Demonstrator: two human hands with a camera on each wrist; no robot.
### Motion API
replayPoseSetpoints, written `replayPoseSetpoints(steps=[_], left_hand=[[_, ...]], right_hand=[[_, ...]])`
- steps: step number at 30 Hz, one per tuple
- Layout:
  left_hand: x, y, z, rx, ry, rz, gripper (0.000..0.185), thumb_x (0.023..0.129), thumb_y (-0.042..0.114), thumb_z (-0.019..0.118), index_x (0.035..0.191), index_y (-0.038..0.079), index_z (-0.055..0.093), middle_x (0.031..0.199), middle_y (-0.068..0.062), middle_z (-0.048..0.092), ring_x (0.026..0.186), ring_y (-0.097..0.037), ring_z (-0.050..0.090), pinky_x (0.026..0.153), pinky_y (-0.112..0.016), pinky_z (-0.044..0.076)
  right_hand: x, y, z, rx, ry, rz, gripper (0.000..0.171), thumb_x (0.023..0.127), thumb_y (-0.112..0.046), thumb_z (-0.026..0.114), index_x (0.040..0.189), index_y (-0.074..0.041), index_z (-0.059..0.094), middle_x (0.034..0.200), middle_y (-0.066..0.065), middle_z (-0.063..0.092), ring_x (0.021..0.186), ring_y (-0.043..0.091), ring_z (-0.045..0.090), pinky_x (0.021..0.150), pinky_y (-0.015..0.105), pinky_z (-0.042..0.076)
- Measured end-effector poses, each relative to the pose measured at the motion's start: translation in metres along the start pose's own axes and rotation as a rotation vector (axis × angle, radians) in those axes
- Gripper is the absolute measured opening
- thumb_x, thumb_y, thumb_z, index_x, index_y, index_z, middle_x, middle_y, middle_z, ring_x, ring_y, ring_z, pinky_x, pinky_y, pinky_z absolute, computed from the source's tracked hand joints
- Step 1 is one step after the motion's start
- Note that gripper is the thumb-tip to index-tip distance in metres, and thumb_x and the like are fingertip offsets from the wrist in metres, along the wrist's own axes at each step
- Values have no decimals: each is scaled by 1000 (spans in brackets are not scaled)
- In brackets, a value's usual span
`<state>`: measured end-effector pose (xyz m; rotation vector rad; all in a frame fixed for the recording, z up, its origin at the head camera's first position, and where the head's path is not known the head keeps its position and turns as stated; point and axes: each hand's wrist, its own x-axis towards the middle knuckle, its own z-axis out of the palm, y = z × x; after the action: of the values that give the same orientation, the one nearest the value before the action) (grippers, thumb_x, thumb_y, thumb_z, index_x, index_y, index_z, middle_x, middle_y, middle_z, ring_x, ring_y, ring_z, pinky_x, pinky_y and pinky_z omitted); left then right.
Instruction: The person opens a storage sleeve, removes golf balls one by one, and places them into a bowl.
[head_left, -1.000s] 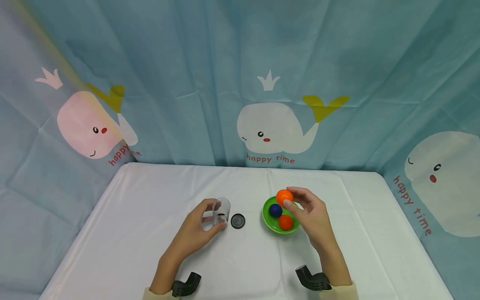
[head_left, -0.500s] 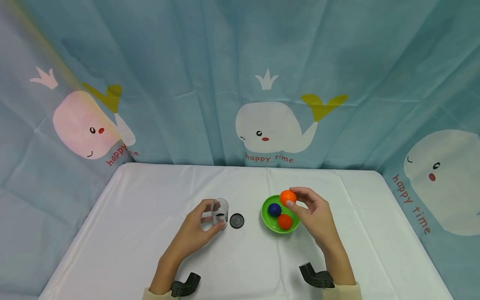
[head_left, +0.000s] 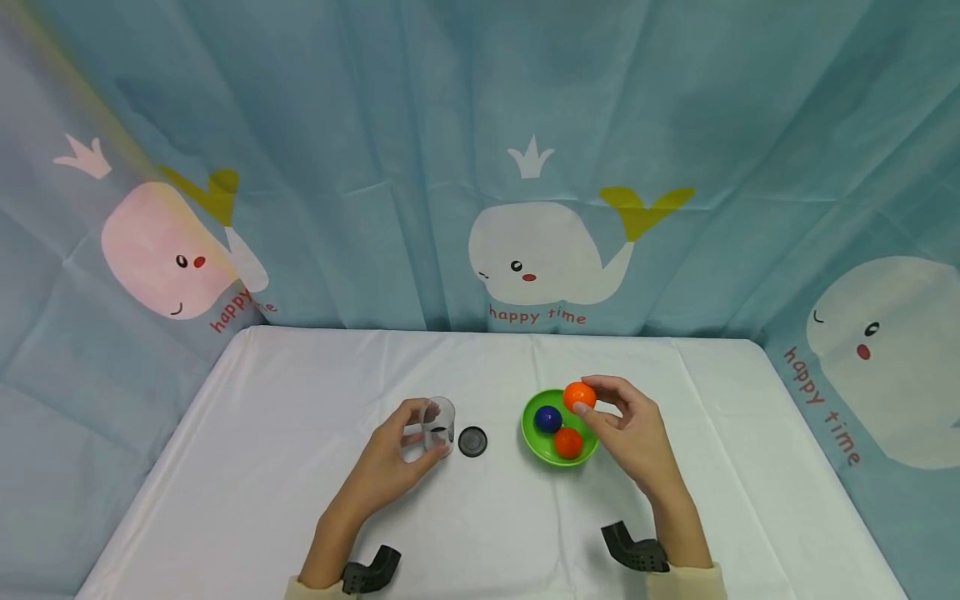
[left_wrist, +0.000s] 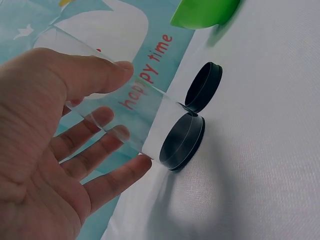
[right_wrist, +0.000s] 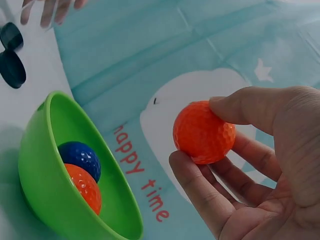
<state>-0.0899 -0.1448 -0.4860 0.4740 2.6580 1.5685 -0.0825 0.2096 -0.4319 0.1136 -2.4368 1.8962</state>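
The right hand (head_left: 628,435) is pinching a dimpled orange golf ball (head_left: 579,397) between thumb and fingertips, lifting it just above the far rim of the small green plastic bowl (head_left: 534,437), which is sitting a little right of the middle of the white-clothed table (head_left: 285,467). A dark blue ball (head_left: 548,418) and a second orange ball (head_left: 567,442) are lying inside the bowl. The left hand (head_left: 393,462) is curling round a clear plastic cylinder jar (head_left: 438,425), steadying it upright on the cloth, with its round black lid (head_left: 472,441) lying just beside it. The step appears to be a ball transfer; the next move would probably call for carrying the ball over the jar's open mouth.
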Motion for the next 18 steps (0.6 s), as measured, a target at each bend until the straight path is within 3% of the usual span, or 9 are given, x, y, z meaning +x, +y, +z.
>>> replayPoseSetpoints(steps=[9, 18], left_hand=[[1, -1, 0, 11, -2, -16, 61, 90, 11, 85, 141, 17, 53, 138, -11, 66, 130, -28, 64, 103, -41, 60], [0, -1, 1, 25, 4, -34, 63, 90, 7, 84, 143, 15, 51, 140, -9, 64, 131, -28, 62, 103, -40, 61]], right_hand=[[1, 4, 0, -57, 2, -9, 42, 98, -17, 78, 136, -5, 64, 133, 18, 66, 98, 19, 80, 87, 16, 61], [1, 7, 0, -148, 34, -27, 39, 98, -22, 79, 133, -9, 68, 134, 11, 68, 110, -5, 67, 89, 14, 59]])
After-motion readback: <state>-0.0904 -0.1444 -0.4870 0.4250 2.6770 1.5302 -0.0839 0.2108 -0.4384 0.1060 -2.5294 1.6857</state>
